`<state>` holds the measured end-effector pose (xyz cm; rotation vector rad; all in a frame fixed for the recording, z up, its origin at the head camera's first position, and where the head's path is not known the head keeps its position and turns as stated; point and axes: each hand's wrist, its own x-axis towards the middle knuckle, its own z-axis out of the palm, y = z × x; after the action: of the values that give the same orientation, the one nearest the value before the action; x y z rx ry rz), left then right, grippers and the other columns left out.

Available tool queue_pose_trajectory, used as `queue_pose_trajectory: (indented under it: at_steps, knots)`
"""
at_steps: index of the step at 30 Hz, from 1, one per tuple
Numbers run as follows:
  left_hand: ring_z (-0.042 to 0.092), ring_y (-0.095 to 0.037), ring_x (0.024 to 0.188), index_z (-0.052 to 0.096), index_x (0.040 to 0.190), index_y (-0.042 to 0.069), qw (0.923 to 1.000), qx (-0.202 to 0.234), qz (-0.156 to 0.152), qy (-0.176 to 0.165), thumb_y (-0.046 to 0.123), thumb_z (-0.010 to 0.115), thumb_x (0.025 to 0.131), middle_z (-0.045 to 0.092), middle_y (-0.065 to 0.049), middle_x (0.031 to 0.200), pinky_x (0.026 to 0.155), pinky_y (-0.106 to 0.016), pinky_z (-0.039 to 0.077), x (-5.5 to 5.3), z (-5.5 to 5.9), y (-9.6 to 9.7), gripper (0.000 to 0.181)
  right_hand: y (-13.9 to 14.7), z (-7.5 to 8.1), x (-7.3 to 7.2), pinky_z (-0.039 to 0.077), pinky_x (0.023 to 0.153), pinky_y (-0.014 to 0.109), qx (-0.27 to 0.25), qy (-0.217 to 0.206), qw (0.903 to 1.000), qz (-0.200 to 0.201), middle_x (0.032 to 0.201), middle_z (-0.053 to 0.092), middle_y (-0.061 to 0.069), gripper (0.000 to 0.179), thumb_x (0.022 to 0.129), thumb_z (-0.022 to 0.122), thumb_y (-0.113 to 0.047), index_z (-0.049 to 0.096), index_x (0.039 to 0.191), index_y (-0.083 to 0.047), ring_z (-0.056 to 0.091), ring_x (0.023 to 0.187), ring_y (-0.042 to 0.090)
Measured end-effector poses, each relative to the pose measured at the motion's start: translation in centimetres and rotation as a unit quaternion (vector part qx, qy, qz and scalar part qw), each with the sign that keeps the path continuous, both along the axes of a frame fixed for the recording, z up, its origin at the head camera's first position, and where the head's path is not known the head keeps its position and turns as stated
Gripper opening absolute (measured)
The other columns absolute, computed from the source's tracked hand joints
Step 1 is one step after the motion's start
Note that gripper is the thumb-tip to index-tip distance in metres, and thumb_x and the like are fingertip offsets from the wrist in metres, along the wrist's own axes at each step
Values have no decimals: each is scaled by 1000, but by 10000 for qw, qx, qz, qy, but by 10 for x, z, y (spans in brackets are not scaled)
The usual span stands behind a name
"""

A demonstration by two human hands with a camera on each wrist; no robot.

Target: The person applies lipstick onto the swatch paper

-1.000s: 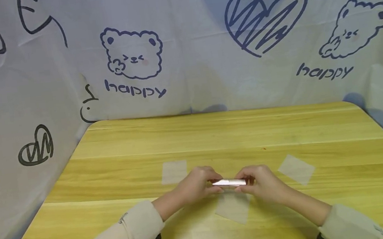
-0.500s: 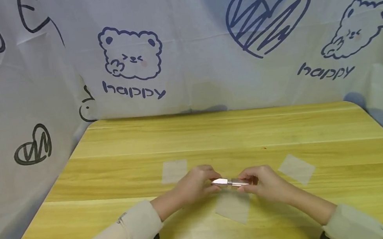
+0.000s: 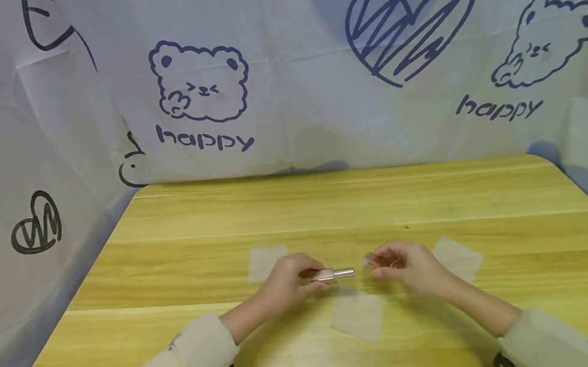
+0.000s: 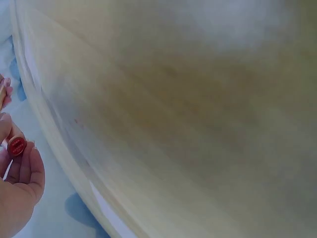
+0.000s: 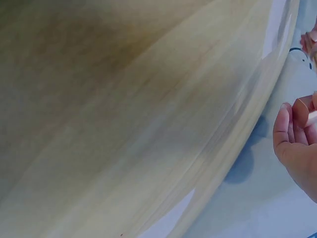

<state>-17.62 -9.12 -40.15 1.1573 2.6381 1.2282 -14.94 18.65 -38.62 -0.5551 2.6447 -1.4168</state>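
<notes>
In the head view, my left hand (image 3: 288, 284) pinches a pinkish lipstick tube (image 3: 326, 274), whose bare silver inner sleeve (image 3: 344, 273) points right. The red round label on the lipstick's base (image 4: 17, 146) shows in the left wrist view. A small gap to the right, my right hand (image 3: 411, 264) holds the lipstick cap (image 3: 368, 260) between thumb and fingers, tilted and partly hidden by them. The right wrist view catches the cap's pink end (image 5: 300, 113) among the fingers. Both hands are above the middle of the table.
Three pale square patches lie on the wooden table (image 3: 297, 207): one at the left (image 3: 267, 263), one below the lipstick (image 3: 360, 319), one at the right (image 3: 460, 259), partly behind the right hand. A white cloth with drawings (image 3: 306, 103) hangs behind the table.
The lipstick was closed one second ago, with both hands on it. The cap has come off to the right in my right hand, baring the silver sleeve; my left hand moved slightly left.
</notes>
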Motion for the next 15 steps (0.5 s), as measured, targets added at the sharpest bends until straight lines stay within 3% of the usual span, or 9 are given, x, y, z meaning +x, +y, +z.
queue_pose_trajectory:
  at_steps: [5,8,12,15]
  knots:
    - [71,-24,84,73,103,-12,9943,528,397,-842,0,80,89,74,-21,96,76,-20,59,3,0,-2,20,0,0,-5,56,76,20,-324,-149,9989,-303,103,72,19,22,95,73,3,67,112,15,65,90,17]
    - [69,-20,84,72,104,-12,9867,746,680,-1271,1,80,90,74,-20,96,77,-24,60,5,1,-3,21,-1,-1,-8,58,79,22,-264,72,9991,-330,106,72,25,26,94,72,4,64,115,18,68,93,25]
    - [65,-14,84,72,107,-11,9770,913,959,-1671,2,79,91,73,-19,97,77,-24,59,7,3,-4,22,-4,-3,-12,62,85,33,-186,300,9987,-377,112,70,31,32,94,72,6,62,119,21,70,99,37]
    - [64,-13,84,71,109,-13,9735,975,1031,-1796,1,77,92,73,-20,99,75,-22,58,9,4,-4,23,-7,-4,-16,62,85,38,-170,310,9982,-494,110,71,29,28,94,73,4,64,116,19,70,100,40]
